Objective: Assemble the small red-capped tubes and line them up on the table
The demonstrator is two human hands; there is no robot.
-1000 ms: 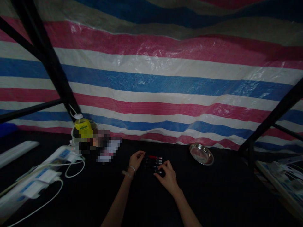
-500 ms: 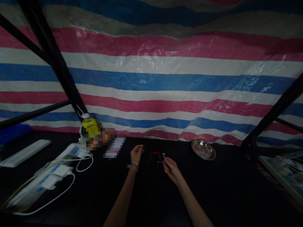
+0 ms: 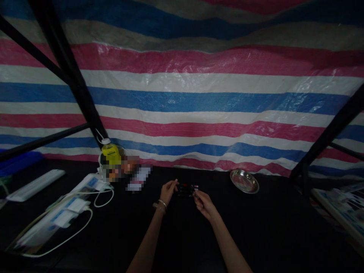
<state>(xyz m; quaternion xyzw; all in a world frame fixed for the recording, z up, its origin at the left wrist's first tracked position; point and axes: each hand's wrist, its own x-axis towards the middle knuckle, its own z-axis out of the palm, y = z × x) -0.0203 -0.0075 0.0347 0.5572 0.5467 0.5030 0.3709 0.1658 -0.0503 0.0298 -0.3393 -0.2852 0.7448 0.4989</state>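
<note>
Several slim dark items with silvery ends (image 3: 187, 190) lie in a row between my hands on the black tabletop (image 3: 182, 235). One has a red part; their kind is too dark to make out. My right hand (image 3: 205, 204) pinches the right end of the nearer ones with thumb and forefinger. At their left ends is my left hand (image 3: 168, 191), its fingers drawn together. Whether anything sits between those fingers I cannot tell. Bracelets circle the left wrist.
A shiny round metal dish (image 3: 244, 181) stands to the right. On the left are power strips (image 3: 65, 212) with white cables, a white bar (image 3: 36, 185) and a yellow bottle (image 3: 111, 153). Striped sheeting (image 3: 199, 102) hangs behind, with black frame bars (image 3: 81, 93) at the sides.
My left hand has moved right, up to the left ends of the dark items. My right hand has shifted slightly left and stays at their right ends. The view has tilted a little.
</note>
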